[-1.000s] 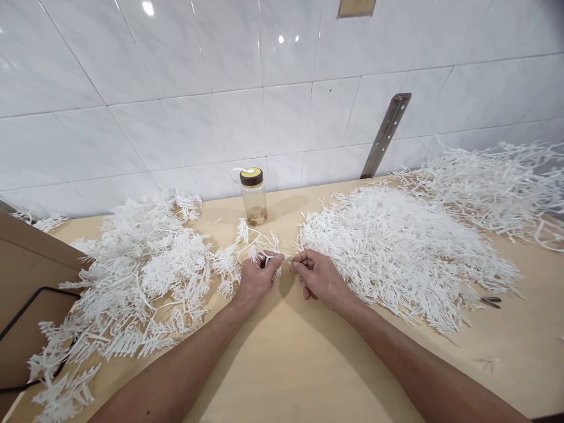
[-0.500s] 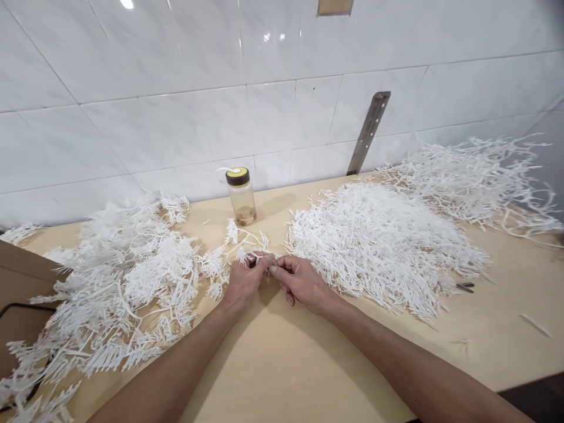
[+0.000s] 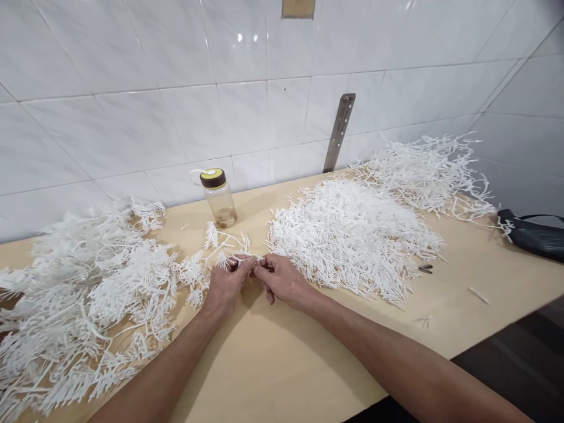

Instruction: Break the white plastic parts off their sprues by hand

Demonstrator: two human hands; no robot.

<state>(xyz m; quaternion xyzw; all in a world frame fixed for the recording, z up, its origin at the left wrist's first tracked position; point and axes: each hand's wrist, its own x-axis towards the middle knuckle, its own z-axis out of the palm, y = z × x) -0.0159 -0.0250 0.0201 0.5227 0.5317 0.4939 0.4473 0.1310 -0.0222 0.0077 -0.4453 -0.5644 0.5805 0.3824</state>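
Note:
In the head view my left hand [image 3: 227, 286] is closed on a white branched plastic piece [image 3: 223, 261], whose fine tips fan out past the fingers. My right hand [image 3: 282, 280] meets it thumb to thumb, its fingers pinched at the end of the same piece; the exact grip is hidden by the fingertips. Just left of my hands lies a big tangled heap of white branched pieces [image 3: 136, 282], with a few loose ones reaching toward them. To the right spreads a dense pile of short white strands [image 3: 348, 235].
A clear bottle [image 3: 222, 205] with a yellow and black lid stands behind my hands. Farther right are a looser white heap [image 3: 427, 173], a small dark tool [image 3: 425, 268], a white stick [image 3: 479, 295] and a black bag [image 3: 533, 232]. A metal bracket [image 3: 339, 132] leans on the tiled wall.
The view has swung to the right, so everything sits farther left and the black bag has come into sight. Both hands stay together at the white piece.

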